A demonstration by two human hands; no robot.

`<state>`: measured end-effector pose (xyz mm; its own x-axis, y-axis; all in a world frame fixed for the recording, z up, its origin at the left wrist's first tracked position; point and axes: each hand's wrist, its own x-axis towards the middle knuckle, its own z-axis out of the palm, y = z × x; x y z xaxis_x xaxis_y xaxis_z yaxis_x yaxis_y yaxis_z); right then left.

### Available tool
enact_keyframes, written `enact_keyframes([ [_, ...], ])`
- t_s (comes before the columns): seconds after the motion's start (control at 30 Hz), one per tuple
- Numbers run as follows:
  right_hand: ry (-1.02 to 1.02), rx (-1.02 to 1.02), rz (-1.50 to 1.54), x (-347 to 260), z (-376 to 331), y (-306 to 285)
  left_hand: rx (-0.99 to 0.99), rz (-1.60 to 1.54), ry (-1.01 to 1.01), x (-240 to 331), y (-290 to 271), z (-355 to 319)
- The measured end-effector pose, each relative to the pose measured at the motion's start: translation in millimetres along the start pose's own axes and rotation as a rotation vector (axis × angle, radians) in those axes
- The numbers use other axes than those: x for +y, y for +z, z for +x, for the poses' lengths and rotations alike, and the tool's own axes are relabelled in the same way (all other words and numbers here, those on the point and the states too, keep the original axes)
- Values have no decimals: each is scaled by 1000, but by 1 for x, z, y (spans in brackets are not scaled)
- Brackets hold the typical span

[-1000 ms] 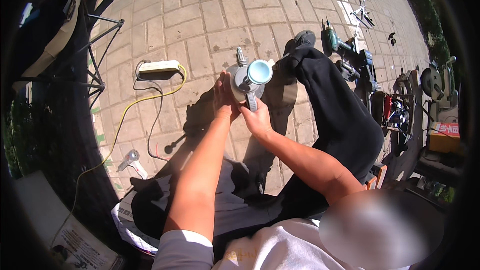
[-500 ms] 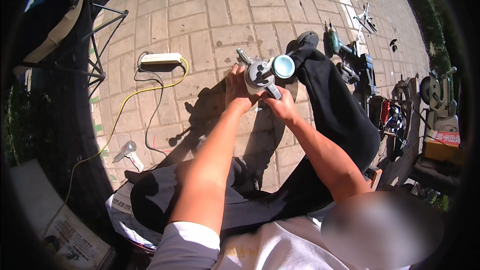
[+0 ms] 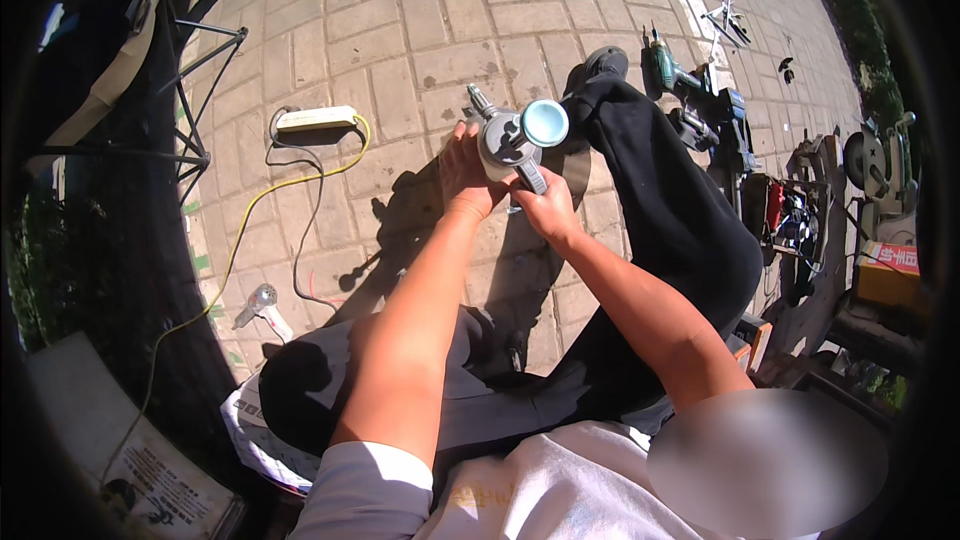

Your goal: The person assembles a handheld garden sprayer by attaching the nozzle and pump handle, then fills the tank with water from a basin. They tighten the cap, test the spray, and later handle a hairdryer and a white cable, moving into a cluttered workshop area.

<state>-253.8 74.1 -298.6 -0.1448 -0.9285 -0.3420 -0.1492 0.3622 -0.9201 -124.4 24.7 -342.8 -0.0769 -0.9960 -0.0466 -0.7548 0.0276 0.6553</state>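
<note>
Between my hands is a grey-and-white device [image 3: 508,143] with a round body, a stubby nozzle at its far left, a short grey handle toward me and a round light-blue cup-like part [image 3: 545,124] on top. My left hand [image 3: 466,175] is wrapped round the left side of the body, fingers pointing away from me. My right hand [image 3: 545,205] grips near the grey handle, its thumb along it. The device's underside and some fingertips are hidden. It is held above the paving, over my shadow.
Left on the paving lie a white power strip [image 3: 316,118] with a yellow cord [image 3: 258,198] and a hair dryer [image 3: 262,310]. A green cordless drill [image 3: 672,70] and other tools lie beyond my right leg [image 3: 670,170]. A toolbox [image 3: 795,218] stands at right, a folding-chair frame [image 3: 190,90] at left.
The view has shifted slightly. The light-blue part now sits closer over the grey body, as the device has turned or tilted a little. Both hands keep their hold.
</note>
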Motion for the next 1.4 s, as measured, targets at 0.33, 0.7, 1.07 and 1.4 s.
enact_keyframes([
  [0.33, -620, 25, -631, -150, -17, -43, -529, 252, 73, 31, -171, 12],
  [0.7, -902, 0, -894, -187, 5, -31, -12, -345, 45, 56, -287, -88],
  [1.07, -880, 213, -971, -166, 20, -13, 117, -348, 164, 72, -292, -99],
  [1.4, -955, 157, -914, -121, 31, -6, 129, -390, 214, 117, -306, -118],
])
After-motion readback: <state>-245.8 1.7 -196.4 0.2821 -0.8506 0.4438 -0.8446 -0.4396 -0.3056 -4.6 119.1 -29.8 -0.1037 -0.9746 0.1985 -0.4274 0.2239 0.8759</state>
